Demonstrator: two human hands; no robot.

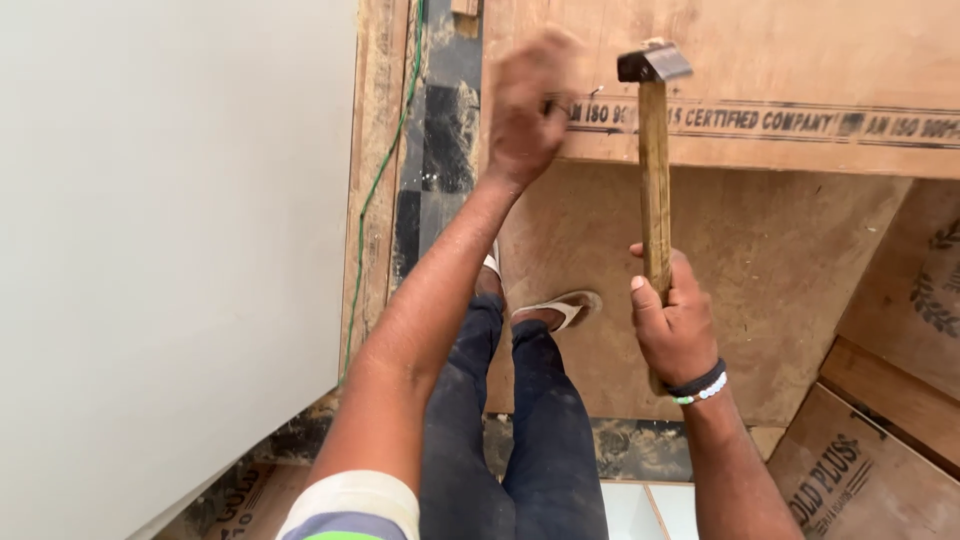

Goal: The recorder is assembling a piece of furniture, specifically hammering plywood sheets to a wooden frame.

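My right hand (675, 325) grips the lower end of a wooden-handled hammer (654, 170), held upright with its dark metal head near the top of the view. My left hand (525, 105) is up against the edge of a plywood panel (760, 60), fingers pinched together at a small nail that is barely visible against the panel's printed band. The hammer head hangs a little right of my left hand, apart from it. A beaded bracelet and a dark band sit on my right wrist.
A white wall panel (170, 250) fills the left side. A green wire (375, 190) runs down a wooden strip beside it. Plywood sheets (760, 270) cover the floor under my sandalled feet (555, 308), with more boards (880, 440) at lower right.
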